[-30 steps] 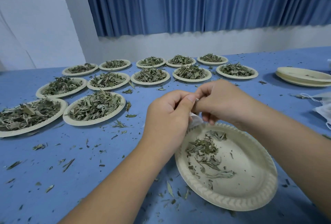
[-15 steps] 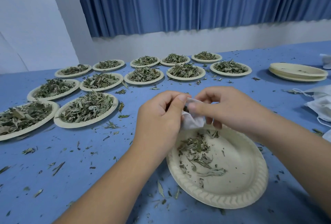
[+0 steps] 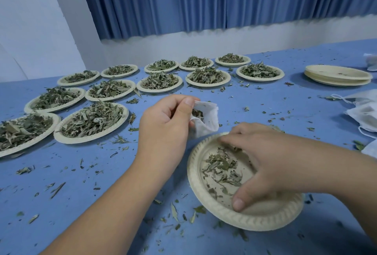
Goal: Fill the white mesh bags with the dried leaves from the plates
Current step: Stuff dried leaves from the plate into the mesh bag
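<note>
Before full plates (image 3: 91, 120), L hand (image 3: 165, 124) pinching bag (image 3: 208, 120), R hand (image 3: 265, 163) splayed (on leaves (image 3: 220, 167))

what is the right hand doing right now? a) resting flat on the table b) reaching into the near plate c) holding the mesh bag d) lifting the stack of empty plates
b: the right hand is down in the near plate over the loose leaves, while the left hand holds the mesh bag.
</note>
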`<state>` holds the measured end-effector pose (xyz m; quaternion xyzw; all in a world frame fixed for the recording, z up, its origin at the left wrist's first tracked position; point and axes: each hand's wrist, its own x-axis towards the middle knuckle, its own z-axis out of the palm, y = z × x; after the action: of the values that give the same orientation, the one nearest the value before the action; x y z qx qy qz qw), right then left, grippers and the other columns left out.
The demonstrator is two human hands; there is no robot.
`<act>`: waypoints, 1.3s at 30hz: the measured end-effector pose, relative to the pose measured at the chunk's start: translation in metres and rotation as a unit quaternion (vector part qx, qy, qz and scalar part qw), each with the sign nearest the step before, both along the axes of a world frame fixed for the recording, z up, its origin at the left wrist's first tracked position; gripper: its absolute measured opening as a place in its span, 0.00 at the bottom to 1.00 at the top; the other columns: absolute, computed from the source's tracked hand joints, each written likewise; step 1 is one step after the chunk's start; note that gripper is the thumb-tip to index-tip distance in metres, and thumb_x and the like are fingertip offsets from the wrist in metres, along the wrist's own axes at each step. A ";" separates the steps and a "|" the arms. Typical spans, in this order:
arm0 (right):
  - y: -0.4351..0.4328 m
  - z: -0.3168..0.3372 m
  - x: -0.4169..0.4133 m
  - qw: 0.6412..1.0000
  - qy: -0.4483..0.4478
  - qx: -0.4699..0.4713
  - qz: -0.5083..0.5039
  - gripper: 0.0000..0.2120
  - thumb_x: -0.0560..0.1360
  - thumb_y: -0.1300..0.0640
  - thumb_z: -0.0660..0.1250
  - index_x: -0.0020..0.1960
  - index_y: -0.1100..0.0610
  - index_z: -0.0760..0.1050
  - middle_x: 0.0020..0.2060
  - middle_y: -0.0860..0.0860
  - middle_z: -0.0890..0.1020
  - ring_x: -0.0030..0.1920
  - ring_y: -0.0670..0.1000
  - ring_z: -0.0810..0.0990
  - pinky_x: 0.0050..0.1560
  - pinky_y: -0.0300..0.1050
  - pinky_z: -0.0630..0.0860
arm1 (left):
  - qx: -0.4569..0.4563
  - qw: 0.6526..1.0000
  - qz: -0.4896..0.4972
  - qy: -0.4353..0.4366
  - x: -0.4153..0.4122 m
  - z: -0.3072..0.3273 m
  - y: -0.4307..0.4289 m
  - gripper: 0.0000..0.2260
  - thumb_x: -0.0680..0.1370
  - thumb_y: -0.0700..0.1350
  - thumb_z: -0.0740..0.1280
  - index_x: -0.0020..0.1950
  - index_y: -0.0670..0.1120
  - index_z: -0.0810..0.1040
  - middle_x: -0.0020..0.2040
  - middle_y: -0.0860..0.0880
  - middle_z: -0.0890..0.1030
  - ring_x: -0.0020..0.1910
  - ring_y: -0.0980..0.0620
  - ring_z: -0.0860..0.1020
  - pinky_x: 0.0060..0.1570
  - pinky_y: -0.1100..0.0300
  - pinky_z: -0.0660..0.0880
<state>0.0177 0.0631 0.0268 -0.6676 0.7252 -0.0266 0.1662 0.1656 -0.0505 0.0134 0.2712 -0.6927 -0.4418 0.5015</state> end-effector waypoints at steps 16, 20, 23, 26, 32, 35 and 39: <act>-0.010 -0.016 0.008 0.994 -0.060 -0.086 0.017 0.33 0.59 0.35 0.76 0.61 0.33 0.68 0.51 0.32 0.67 0.52 0.31 0.67 0.48 0.31 0.66 | -0.006 1.000 0.007 -0.004 0.003 0.004 0.002 0.10 0.81 0.44 0.64 0.42 0.52 0.82 0.26 0.57 0.75 0.26 0.63 0.72 0.29 0.72 0.68; -0.011 -0.018 0.011 0.993 -0.059 -0.082 0.054 0.32 0.61 0.34 0.74 0.62 0.31 0.66 0.54 0.31 0.66 0.55 0.32 0.67 0.54 0.32 0.67 | -0.007 1.000 0.009 -0.005 0.003 0.004 0.001 0.11 0.80 0.44 0.64 0.42 0.53 0.82 0.26 0.56 0.75 0.28 0.61 0.73 0.30 0.71 0.69; -0.013 -0.020 0.017 0.991 -0.066 -0.091 0.074 0.24 0.65 0.38 0.73 0.60 0.35 0.72 0.54 0.32 0.69 0.56 0.35 0.68 0.61 0.39 0.68 | -0.006 1.000 0.006 -0.007 0.003 0.004 0.002 0.11 0.80 0.44 0.64 0.41 0.53 0.82 0.26 0.56 0.75 0.28 0.61 0.73 0.30 0.71 0.69; -0.013 -0.019 0.019 0.988 -0.075 -0.102 0.094 0.15 0.68 0.42 0.73 0.54 0.39 0.77 0.51 0.33 0.73 0.56 0.35 0.70 0.61 0.41 0.69 | -0.002 1.000 0.003 -0.007 0.002 0.003 0.003 0.10 0.80 0.44 0.65 0.42 0.52 0.82 0.26 0.56 0.76 0.27 0.61 0.73 0.29 0.71 0.69; 0.000 -0.001 -0.003 0.993 -0.089 -0.024 0.067 0.31 0.64 0.40 0.76 0.60 0.25 0.65 0.57 0.29 0.67 0.55 0.31 0.68 0.57 0.37 0.68 | -0.003 1.000 0.003 -0.008 0.004 0.003 0.001 0.10 0.81 0.45 0.64 0.42 0.53 0.82 0.27 0.54 0.76 0.29 0.58 0.75 0.30 0.67 0.71; 0.002 0.000 -0.003 0.993 -0.081 0.024 0.079 0.33 0.67 0.44 0.75 0.64 0.24 0.62 0.56 0.29 0.65 0.51 0.32 0.68 0.53 0.35 0.67 | -0.002 1.000 0.003 -0.010 0.004 0.003 0.001 0.10 0.81 0.45 0.64 0.42 0.53 0.82 0.29 0.52 0.77 0.29 0.58 0.74 0.30 0.69 0.71; -0.001 -0.006 0.007 0.991 -0.092 0.009 0.092 0.30 0.71 0.50 0.73 0.65 0.28 0.67 0.54 0.32 0.66 0.47 0.38 0.71 0.49 0.34 0.68 | -0.002 1.000 0.002 -0.010 0.002 0.004 0.003 0.10 0.80 0.44 0.65 0.42 0.51 0.82 0.29 0.50 0.77 0.28 0.57 0.74 0.30 0.68 0.71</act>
<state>0.0250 0.0619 0.0205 -0.7249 0.6421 -0.0661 0.2404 0.1680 -0.0479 0.0171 0.2760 -0.6982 -0.4362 0.4961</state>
